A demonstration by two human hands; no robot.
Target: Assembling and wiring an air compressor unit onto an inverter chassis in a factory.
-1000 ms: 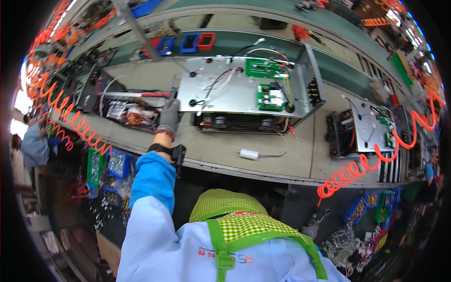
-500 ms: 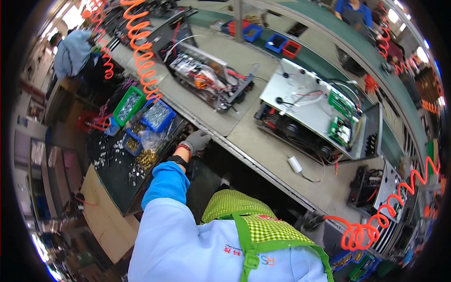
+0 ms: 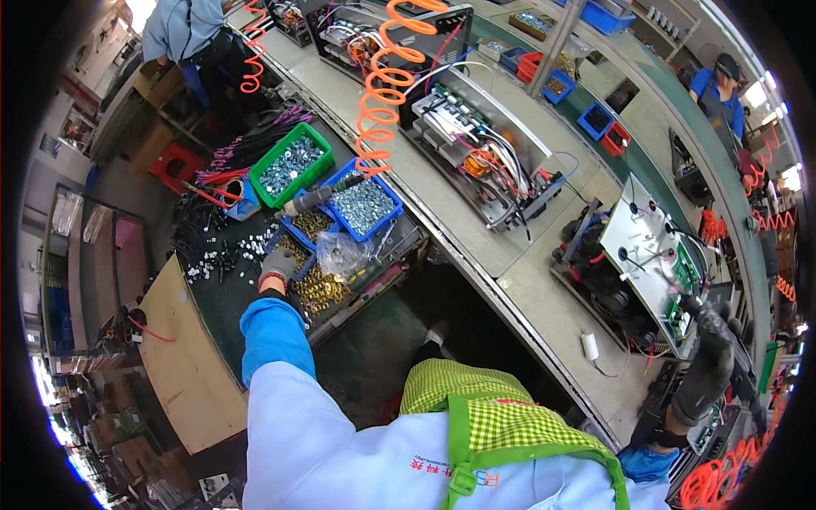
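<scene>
My left hand (image 3: 276, 265), in a grey glove, reaches into a small blue bin of brass-coloured fasteners (image 3: 293, 248); its fingertips are hidden among them. Loose brass pieces (image 3: 320, 291) lie beside that bin, near a clear plastic bag (image 3: 342, 255). Far to the right, my right hand (image 3: 705, 374), in a dark glove, is raised by a metal chassis panel (image 3: 633, 229) with green circuit boards (image 3: 685, 270). It is closed around a dark hand tool (image 3: 693, 303), whose exact kind is blurred.
A green bin (image 3: 293, 166) and a blue bin (image 3: 361, 206) hold silver fasteners. A grey driver (image 3: 310, 201) lies across the bins below an orange coiled hose (image 3: 382, 93). An opened unit with wiring (image 3: 480, 153) stands on the bench (image 3: 544, 293). Two people work farther off.
My left hand has moved from the bench edge to the brass fasteners. My right hand has risen from low by the bench edge to beside the chassis panel. The view has shifted.
</scene>
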